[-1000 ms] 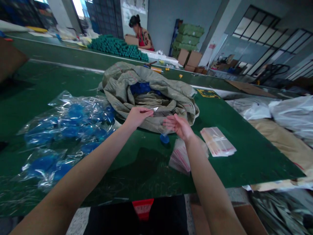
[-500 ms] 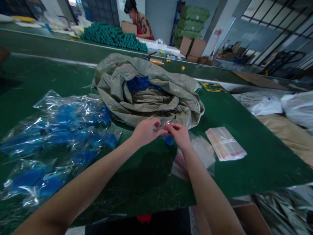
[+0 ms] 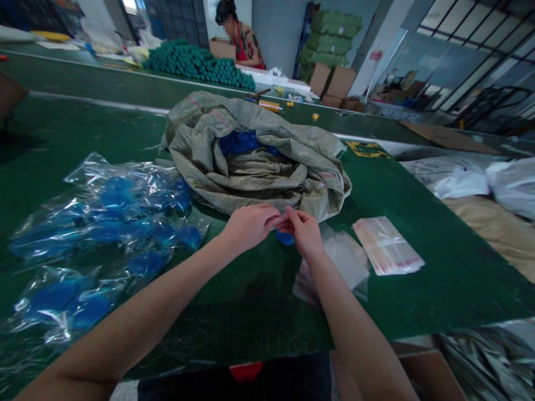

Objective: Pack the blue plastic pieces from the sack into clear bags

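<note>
My left hand and my right hand meet above the green table, just in front of the woven sack. Their fingers are closed in a pinch at the top of a clear plastic bag, which the fingers mostly hide. A blue round piece hangs just below the fingertips. Under my right forearm lies a spread of empty clear bags. The grey-green woven sack lies rolled open, with blue pieces inside.
To the left, several bagged blue pieces lie in a loose pile. A bundle of flat clear bags is at the right. Across the table are stacked green rolls and a co-worker. White sacks stand beyond the right edge.
My left fingers have closed together from a more open curl, at the bag's top edge. Both hands stay in nearly the same place, and the view has shifted slightly.
</note>
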The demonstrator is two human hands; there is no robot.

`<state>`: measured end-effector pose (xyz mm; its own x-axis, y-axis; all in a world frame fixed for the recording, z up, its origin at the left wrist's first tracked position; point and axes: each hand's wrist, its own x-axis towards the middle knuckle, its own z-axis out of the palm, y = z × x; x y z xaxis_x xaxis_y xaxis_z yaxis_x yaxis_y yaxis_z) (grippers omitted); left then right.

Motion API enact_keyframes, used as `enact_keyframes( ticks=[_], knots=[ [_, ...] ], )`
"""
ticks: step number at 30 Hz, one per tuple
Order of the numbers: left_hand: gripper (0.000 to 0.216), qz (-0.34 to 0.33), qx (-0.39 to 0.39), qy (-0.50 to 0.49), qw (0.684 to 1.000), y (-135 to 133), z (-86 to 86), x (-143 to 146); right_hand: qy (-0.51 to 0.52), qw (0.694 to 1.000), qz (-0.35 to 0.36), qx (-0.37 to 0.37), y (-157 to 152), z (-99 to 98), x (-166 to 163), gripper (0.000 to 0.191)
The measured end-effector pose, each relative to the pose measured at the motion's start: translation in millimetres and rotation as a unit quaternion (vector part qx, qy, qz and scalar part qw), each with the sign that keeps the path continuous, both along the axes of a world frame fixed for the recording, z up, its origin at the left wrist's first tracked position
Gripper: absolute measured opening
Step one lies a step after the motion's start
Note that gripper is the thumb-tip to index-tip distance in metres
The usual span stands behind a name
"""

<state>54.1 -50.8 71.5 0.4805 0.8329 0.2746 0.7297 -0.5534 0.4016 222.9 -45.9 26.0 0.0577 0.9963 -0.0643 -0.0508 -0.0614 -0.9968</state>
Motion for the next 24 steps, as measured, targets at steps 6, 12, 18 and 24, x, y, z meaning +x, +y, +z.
enact_keyframes(
  ticks=[6, 12, 18, 24],
  knots=[
    [0.022, -0.025, -0.083, -0.034, 0.996, 12.5, 20.7, -22.6, -0.263, 0.929, -0.031, 0.259, -13.4, 24.6, 13.3, 0.048],
    [0.020, -0.022, -0.045, -0.030, 0.998, 9.7, 24.3, -27.0, -0.261, 0.925, 0.084, 0.261, -19.4, 23.5, 3.1, 0.017],
    [0.035, 0.116, 0.007, -0.057, 0.992, -8.5, 18.3, -1.6, -0.182, 0.964, -0.079, 0.179, -21.3, 12.2, -10.2, 0.021],
    [0.041, 0.031, -0.101, -0.140, 0.984, -0.6, 8.4, 1.8, -0.002, 0.993, -0.038, 0.108, -19.2, 5.1, -12.7, 0.024]
  ],
)
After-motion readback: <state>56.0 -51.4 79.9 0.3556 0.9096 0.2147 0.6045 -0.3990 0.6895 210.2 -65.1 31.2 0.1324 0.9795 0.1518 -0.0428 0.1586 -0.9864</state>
